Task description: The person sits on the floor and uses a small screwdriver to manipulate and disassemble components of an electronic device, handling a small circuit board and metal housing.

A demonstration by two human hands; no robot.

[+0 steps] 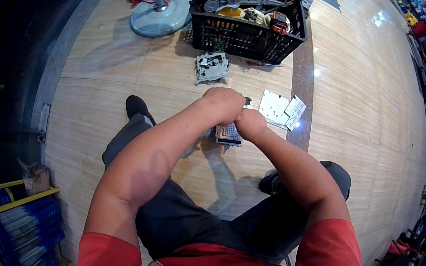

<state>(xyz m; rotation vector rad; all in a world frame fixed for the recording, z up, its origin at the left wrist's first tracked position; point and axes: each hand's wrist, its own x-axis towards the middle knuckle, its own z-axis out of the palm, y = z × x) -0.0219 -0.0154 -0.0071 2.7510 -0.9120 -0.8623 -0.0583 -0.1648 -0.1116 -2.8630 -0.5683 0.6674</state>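
Observation:
My left hand (222, 105) and my right hand (250, 124) are close together between my knees, both with fingers curled closed. Just below them is a boxy metal unit (229, 134) with a perforated grey face, partly covered by my hands. A small dark piece (247, 102) shows beside the fingers of my left hand; its kind is unclear. What either hand grips is hidden behind the knuckles. Beyond my left hand lies a bare metal bracket frame (212, 68) with cut-outs. To the right of my hands, a flat white metal plate (274, 108) rests on the floor, overlapped by a smaller labelled panel (296, 106).
A black plastic crate (244, 40) full of metal parts stands ahead, with a red-handled screwdriver (256, 63) in front of it. A round stand base (162, 13) with a pole is left of the crate. Blue boxes (25, 228) fill a yellow rack at lower left.

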